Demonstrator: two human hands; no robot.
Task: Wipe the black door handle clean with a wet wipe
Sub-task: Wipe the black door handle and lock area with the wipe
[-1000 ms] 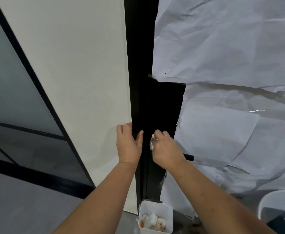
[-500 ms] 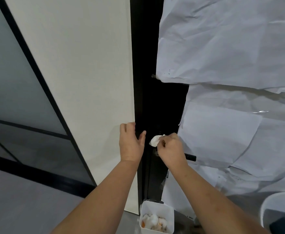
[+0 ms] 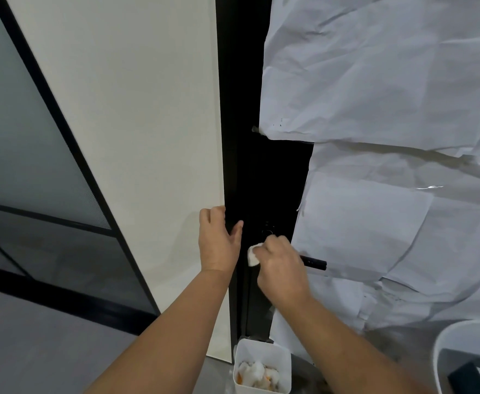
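Observation:
The black door handle sticks out to the right from a black door; only its right end shows past my right hand. That hand is closed around a crumpled white wet wipe and presses it against the handle's base, just below a round lock part. My left hand grips the left edge of the black door, fingers curled around it, thumb on the front.
Crumpled white paper covers the door to the right of the handle. A cream wall panel stands on the left. On the floor below sits a small white bin with used wipes, and a white rounded container at lower right.
My right hand has slid down and a little right along the handle with the wipe, which now peeks out at the hand's left. The left hand has kept its hold on the door edge.

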